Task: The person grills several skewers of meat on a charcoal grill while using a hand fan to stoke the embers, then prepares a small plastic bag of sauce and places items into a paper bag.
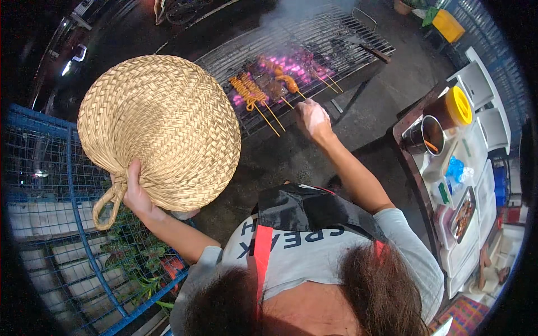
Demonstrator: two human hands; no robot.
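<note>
My left hand [136, 191] grips a woven palm-leaf hand fan [176, 126] at its neck, below the round blade. The fan's looped handle [111, 208] hangs under my fingers. Over the near edge of a charcoal grill [214, 59], my right hand [313, 119] is closed on the bamboo stick of a skewer with orange-glazed pieces [288, 82]. Two skewers of coiled intestine [242, 90] lie to its left, and a darker piece of meat on a stick [275, 90] sits between. Glowing coals [290, 69] show beneath the grate. More dark skewers [311, 67] lie farther right.
Smoke [294, 17] rises at the grill's far side. A wooden-handled tool [374, 52] rests on the grate's right end. On a side table stand a yellow-lidded container [454, 107], a metal pot [424, 134] and a tray of food [463, 214]. Blue mesh fencing [75, 201] stands left.
</note>
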